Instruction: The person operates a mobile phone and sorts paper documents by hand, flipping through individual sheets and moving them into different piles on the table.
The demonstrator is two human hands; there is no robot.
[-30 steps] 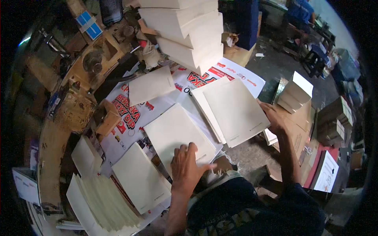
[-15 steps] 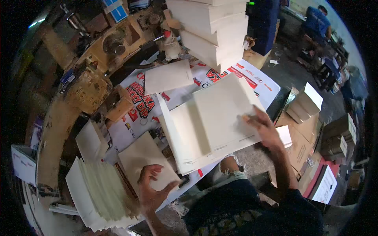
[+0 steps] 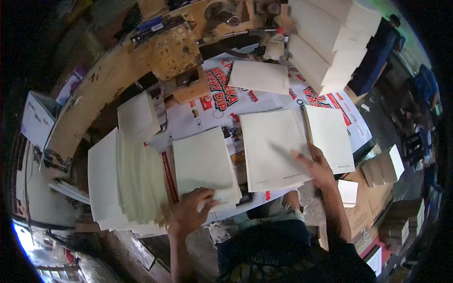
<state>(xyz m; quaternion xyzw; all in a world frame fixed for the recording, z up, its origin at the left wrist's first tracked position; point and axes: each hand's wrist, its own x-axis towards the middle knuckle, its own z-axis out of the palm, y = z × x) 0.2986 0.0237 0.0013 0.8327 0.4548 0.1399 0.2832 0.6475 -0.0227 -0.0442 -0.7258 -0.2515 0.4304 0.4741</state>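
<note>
Several piles of off-white printed sheets lie side by side before me. My left hand [image 3: 192, 207] is at the lower edge of the left-middle pile [image 3: 204, 160], its fingers bent and thumb apart. On the lower right of the centre pile [image 3: 271, 141], my right hand [image 3: 317, 165] lies with thumb stretched over the top sheet and fingers apart. The right pile [image 3: 329, 137] is just beyond that hand. A thick fanned stack of sheets [image 3: 139, 184] stands left of my left hand. Whether either hand pinches a sheet edge is hard to see.
A printed banner [image 3: 188, 113] covers the table. At the back are a tall stack of paper blocks [image 3: 325, 42] and a loose pile [image 3: 259, 75]. A worn wooden machine part [image 3: 172, 56] curves along the left. Cardboard [image 3: 363, 207] and paper bundles [image 3: 384, 167] are at the right.
The wide sheets that were raised and tilted at the centre now lie flat as separate piles. My left hand has come to its pile's lower edge. The view has turned left.
</note>
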